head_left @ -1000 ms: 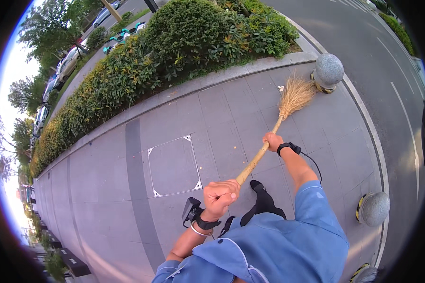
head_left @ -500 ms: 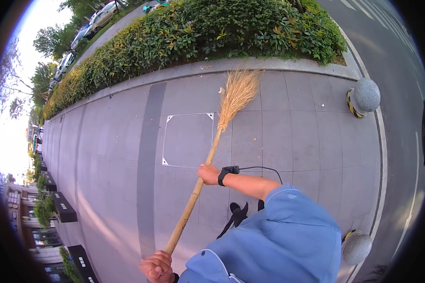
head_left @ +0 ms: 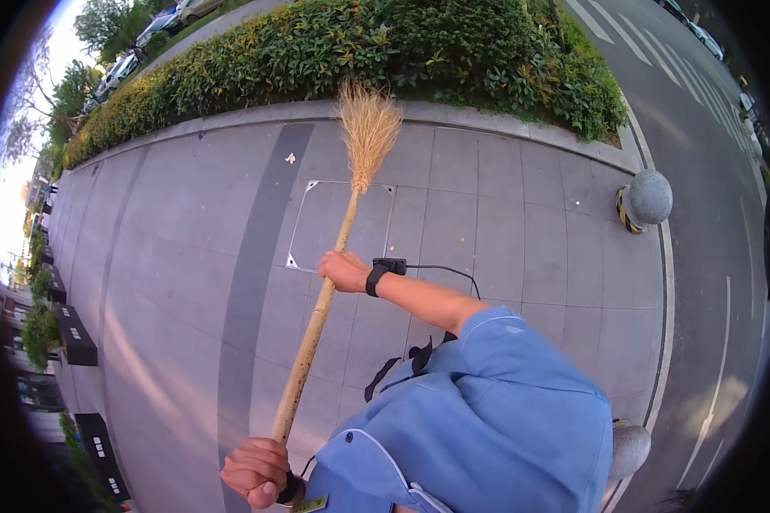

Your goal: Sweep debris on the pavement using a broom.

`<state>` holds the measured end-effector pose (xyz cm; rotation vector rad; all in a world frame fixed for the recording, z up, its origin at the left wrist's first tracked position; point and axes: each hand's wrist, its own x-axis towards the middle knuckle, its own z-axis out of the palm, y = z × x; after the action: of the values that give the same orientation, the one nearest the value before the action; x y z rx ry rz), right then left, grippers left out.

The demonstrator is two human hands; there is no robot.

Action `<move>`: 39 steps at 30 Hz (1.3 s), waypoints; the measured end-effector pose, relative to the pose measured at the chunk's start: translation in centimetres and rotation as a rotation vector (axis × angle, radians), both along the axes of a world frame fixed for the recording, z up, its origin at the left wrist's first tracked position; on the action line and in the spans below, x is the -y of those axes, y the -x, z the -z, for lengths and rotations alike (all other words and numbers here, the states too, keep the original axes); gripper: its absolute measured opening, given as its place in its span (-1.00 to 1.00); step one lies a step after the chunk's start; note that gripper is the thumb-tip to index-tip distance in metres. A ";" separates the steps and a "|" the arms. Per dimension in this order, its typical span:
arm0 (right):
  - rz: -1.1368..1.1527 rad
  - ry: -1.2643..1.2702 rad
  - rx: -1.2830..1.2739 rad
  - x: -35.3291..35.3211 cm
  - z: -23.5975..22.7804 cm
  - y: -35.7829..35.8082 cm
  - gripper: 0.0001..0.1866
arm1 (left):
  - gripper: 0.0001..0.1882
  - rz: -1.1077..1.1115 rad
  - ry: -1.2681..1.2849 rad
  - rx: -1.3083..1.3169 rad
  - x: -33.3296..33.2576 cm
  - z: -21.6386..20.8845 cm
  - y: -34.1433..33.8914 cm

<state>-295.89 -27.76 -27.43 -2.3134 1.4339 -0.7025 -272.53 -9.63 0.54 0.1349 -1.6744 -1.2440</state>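
A straw broom with a long bamboo handle slants across the middle, its bristles (head_left: 370, 132) fanned out near the kerb of the hedge bed. My right hand (head_left: 344, 271), with a black strap and a small dark device at the wrist, is wrapped round the handle (head_left: 310, 342) partway down. My left hand (head_left: 257, 472) is closed round the handle's upper end at the lower left. A small pale scrap of litter (head_left: 291, 158) lies on the dark paving strip, left of the bristles and apart from them.
A low stone kerb (head_left: 257, 117) borders the leafy hedge (head_left: 299, 64) ahead. Round stone bollards (head_left: 650, 197) stand along the road (head_left: 710, 282) at right. Dark planters (head_left: 77, 335) line the left. A square metal-cornered cover (head_left: 338, 227) is set flush in the paving.
The bristles have swung left across the paving, from right of the square cover to beyond its far edge. The pale scrap has shifted left onto the dark strip. Both hands keep their hold.
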 end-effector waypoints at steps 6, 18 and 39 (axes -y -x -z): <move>0.232 -0.044 -0.127 0.7 1.8 6.6 -0.91 | -0.70 0.256 -0.127 -0.154 8.8 4.0 -1.7; 0.384 -0.230 -0.101 18.4 11.9 10.8 -0.94 | -0.70 0.162 -0.235 0.003 31.1 10.6 4.7; -0.386 -0.001 0.225 44.7 0.8 -31.8 -0.92 | -0.74 -0.382 0.078 0.121 38.0 -0.2 -17.8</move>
<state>-264.04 -72.42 -28.26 -2.3258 0.8574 -0.8087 -254.75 -47.66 0.73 0.4685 -1.6998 -0.8967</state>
